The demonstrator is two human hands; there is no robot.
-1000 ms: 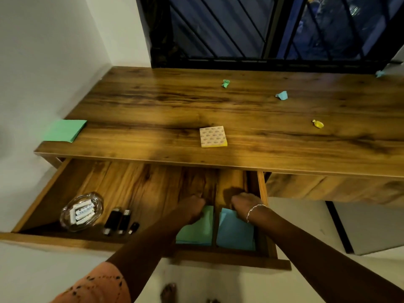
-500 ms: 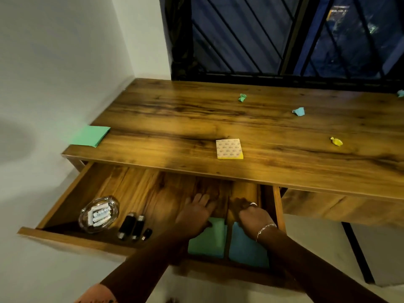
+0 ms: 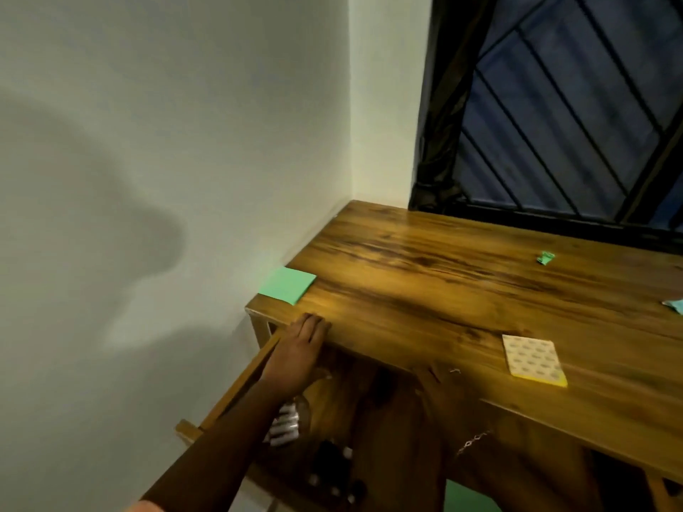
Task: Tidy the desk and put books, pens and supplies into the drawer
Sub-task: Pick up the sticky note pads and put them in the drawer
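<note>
**Left hand [image 3: 299, 345] up out of the drawer [image 3: 236, 393] and onto the desk [image 3: 443, 290] edge; right hand [image 3: 443, 393] still low inside.**

Half a second ago both hands were down in the drawer. Now the left lies over the desk's near edge with its fingers almost straight and holding nothing, just short of the green note pad [image 3: 288, 285] at the left corner. The right hand sits in shadow under the desk lip, too blurred to tell whether it grips anything. The drawer is open and holds a glass dish [image 3: 284, 426] and a green pad [image 3: 458, 497] at the near right. The patterned pad [image 3: 532, 360] and a green scrap [image 3: 545, 257] remain on the desk. The corner note pad looks like the next thing to be picked up.
</note>
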